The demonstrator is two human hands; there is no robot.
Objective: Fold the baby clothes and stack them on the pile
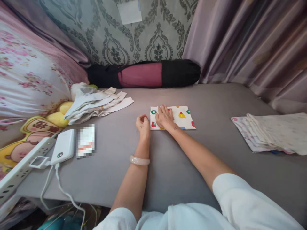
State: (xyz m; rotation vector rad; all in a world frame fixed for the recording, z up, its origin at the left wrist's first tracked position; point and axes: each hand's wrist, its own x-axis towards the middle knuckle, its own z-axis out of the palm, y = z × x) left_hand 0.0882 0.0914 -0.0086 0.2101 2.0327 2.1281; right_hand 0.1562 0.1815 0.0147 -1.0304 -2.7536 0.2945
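Observation:
A small folded cloth (182,117), white with coloured prints, lies flat on the grey bed surface (182,159). My right hand (164,117) rests flat on its left part, fingers stretched out. My left hand (142,124) sits just left of the cloth's edge with its fingers curled in; whether it pinches the cloth edge I cannot make out. A pale bangle circles my left wrist.
A pile of pale cloths (96,103) lies at the back left, another stack of printed cloths (273,132) at the right. A black and pink rolled bag (144,74) lies against the wall. A power bank (63,147), cables and a power strip (21,167) sit at the left edge.

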